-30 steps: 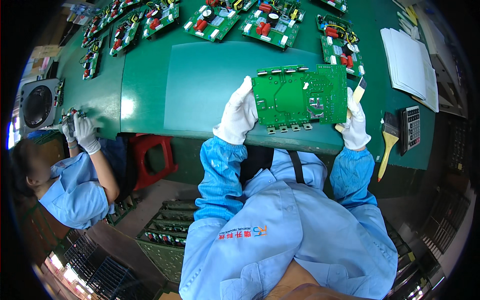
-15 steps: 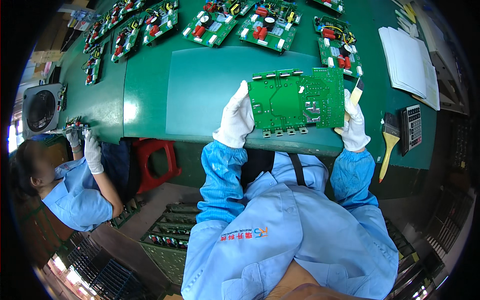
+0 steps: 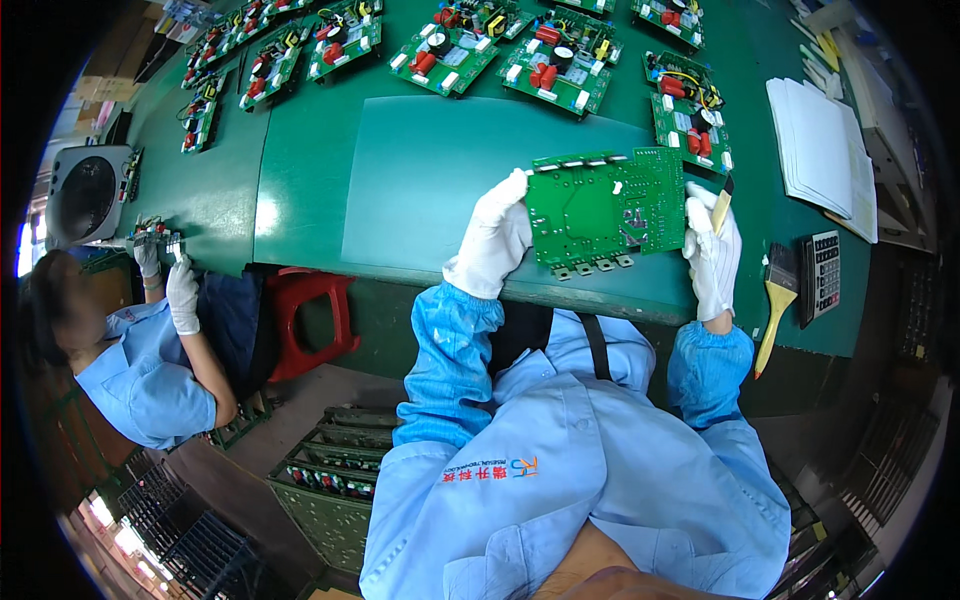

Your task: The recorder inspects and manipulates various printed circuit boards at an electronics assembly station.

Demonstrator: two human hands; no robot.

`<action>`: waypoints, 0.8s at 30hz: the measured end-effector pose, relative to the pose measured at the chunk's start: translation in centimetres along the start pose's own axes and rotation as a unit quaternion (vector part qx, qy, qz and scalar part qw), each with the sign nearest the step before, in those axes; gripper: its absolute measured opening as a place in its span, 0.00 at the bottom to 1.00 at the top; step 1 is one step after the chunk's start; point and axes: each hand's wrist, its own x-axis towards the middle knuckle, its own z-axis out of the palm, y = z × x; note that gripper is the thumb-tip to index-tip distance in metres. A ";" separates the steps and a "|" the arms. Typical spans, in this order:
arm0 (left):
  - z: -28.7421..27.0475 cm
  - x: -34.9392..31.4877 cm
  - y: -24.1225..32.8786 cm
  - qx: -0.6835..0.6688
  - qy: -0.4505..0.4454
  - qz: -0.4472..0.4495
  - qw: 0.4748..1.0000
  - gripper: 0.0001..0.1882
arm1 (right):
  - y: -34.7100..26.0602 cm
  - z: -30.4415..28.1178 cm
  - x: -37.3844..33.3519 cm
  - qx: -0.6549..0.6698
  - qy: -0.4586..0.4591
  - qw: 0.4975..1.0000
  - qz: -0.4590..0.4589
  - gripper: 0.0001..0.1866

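A green circuit board [image 3: 590, 210] is held up over the near part of the green table, its solder side showing and metal tabs along its lower edge. My left hand [image 3: 490, 235], in a white glove, is closed on the board's left edge. Beside the right edge is my gloved right hand [image 3: 712, 255], holding a small brush [image 3: 721, 210] with a pale handle and dark tip that points up. Whether its fingertips touch the board I cannot tell. Blue sleeve covers reach both wrists.
Several populated circuit boards [image 3: 562, 65] stand along the far side. At right lie papers [image 3: 815, 150], a wider brush [image 3: 778, 300] and a calculator [image 3: 823, 275]. A co-worker [image 3: 150, 370] sits at left near a fan [image 3: 85, 195] and red stool [image 3: 310, 325]. A board rack [image 3: 330, 485] stands below.
The circuit board has tilted and shifted slightly right and down in the picture. My right hand has turned, and its fingers have drawn away from their grip on the board's right edge. The view shifted slightly.
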 end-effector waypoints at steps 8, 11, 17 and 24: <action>-1.5 0.0 -1.4 0.067 0.050 0.016 0.996 0.18 | -3.6 2.9 -3.4 -0.202 -0.015 0.971 -0.124 0.19; -1.8 0.3 -1.4 0.064 0.033 0.008 0.997 0.19 | -3.8 5.3 -4.5 -0.277 -0.112 0.925 -0.233 0.12; -0.3 -0.1 -0.5 0.023 0.020 0.004 1.000 0.20 | -4.0 7.7 -3.8 -0.346 -0.127 0.852 -0.372 0.10; -0.4 0.0 -0.5 0.005 0.002 0.000 1.000 0.20 | -5.1 7.7 -4.0 -0.366 -0.149 0.849 -0.349 0.11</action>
